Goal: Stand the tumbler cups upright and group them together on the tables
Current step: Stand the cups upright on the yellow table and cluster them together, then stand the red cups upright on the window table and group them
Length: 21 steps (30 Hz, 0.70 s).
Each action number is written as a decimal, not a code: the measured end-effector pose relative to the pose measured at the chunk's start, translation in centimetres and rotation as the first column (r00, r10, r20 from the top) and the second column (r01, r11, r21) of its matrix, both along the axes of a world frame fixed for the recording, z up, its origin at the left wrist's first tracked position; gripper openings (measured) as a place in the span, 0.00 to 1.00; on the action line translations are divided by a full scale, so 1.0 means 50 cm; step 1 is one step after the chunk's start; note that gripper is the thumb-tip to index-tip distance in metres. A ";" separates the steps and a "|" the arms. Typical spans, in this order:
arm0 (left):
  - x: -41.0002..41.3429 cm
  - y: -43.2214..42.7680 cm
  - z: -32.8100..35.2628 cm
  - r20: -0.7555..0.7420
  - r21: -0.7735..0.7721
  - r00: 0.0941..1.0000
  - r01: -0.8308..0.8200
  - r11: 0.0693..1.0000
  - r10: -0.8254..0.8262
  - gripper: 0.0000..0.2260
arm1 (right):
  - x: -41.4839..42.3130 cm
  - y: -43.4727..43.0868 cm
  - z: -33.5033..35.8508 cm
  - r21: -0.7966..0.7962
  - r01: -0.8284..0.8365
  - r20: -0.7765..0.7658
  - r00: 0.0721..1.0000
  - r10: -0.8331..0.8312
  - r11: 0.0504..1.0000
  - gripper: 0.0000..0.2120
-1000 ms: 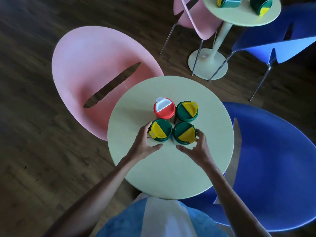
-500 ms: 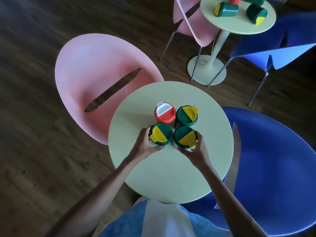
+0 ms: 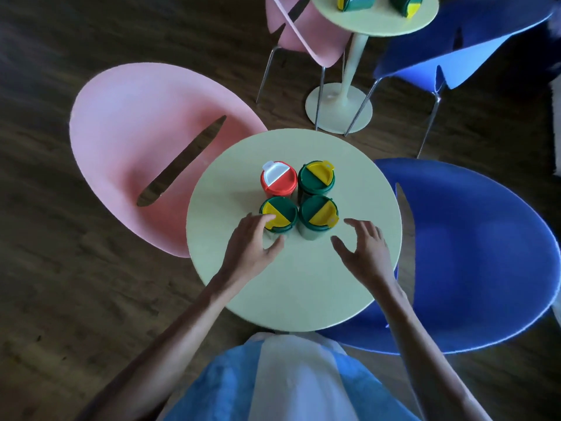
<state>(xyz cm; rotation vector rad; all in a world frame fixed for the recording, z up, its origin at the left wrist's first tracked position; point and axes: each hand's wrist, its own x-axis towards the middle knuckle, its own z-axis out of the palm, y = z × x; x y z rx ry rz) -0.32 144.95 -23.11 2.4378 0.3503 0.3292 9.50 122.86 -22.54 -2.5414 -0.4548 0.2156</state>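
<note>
Cups on the table (image 3: 303, 284) stand in a tight square, all four upright with the lids on top. Take the red cup (image 3: 278, 179) as the reference. The rear green cup (image 3: 316, 179) is just right of the red cup. The front-left cup (image 3: 280, 215) is just on your side of the red cup. The front-right cup (image 3: 318, 214) is diagonal from the red cup, toward you and to the right. They look touching or almost touching.

Your left hand (image 3: 250, 247) is on your side of the red cup, its fingers loosely apart. The fingertips lie at the lid edge of the front-left cup and the thumb stands apart near its wall; it does not seem to clamp the cup. Your right hand (image 3: 362, 249) is toward you and further right of the red cup. It is near the front-right cup but apart from it, with the fingers spread and holding nothing.

I judge that the grouping here is finished and the step in hand is letting go. Far beyond the red cup, on the far table (image 3: 376, 21), one lying cup (image 3: 356, 2) and a second lying cup (image 3: 406, 3) are on their sides, partly cut by the frame. The next move probably calls for lifting both hands away without knocking the square. After that, go there and set those two upright, close together.
</note>
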 end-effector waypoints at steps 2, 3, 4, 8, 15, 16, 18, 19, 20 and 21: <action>-0.012 -0.011 -0.002 -0.109 0.140 0.986 0.143 0.980 -0.128 0.25 | -0.045 -0.023 0.012 -0.155 -0.019 0.083 0.996 0.032 0.988 0.24; -0.019 -0.019 -0.006 -0.159 0.198 0.969 0.220 0.955 -0.190 0.25 | -0.073 -0.036 0.017 -0.202 0.001 0.095 0.995 0.018 0.979 0.23; -0.026 -0.028 -0.013 -0.197 0.247 0.951 0.285 0.926 -0.240 0.25 | -0.101 -0.048 0.019 -0.234 0.031 0.096 0.995 -0.009 0.972 0.23; -0.062 -0.085 -0.026 -0.354 0.303 0.871 0.452 0.839 -0.342 0.23 | -0.210 -0.104 0.021 -0.356 0.110 -0.017 0.992 -0.124 0.928 0.24; -0.106 -0.218 -0.006 -0.406 0.285 0.793 0.583 0.761 -0.455 0.23 | -0.320 -0.234 0.019 -0.383 0.227 -0.127 0.947 -0.294 0.895 0.25; -0.109 -0.241 -0.003 -0.413 0.287 0.783 0.597 0.750 -0.465 0.23 | -0.329 -0.257 0.024 -0.382 0.250 -0.118 0.942 -0.315 0.890 0.25; -0.110 -0.295 0.005 -0.422 0.289 0.763 0.625 0.725 -0.490 0.24 | -0.347 -0.310 0.035 -0.371 0.301 -0.081 0.932 -0.353 0.879 0.25; -0.110 -0.328 0.011 -0.423 0.292 0.753 0.640 0.711 -0.504 0.23 | -0.356 -0.342 0.043 -0.364 0.326 -0.061 0.926 -0.372 0.873 0.25; -0.109 -0.365 0.018 -0.417 0.302 0.746 0.652 0.695 -0.519 0.23 | -0.365 -0.377 0.051 -0.358 0.351 -0.043 0.920 -0.391 0.865 0.24; -0.107 -0.404 0.027 -0.409 0.316 0.741 0.663 0.679 -0.533 0.23 | -0.373 -0.414 0.059 -0.356 0.373 -0.027 0.912 -0.408 0.857 0.22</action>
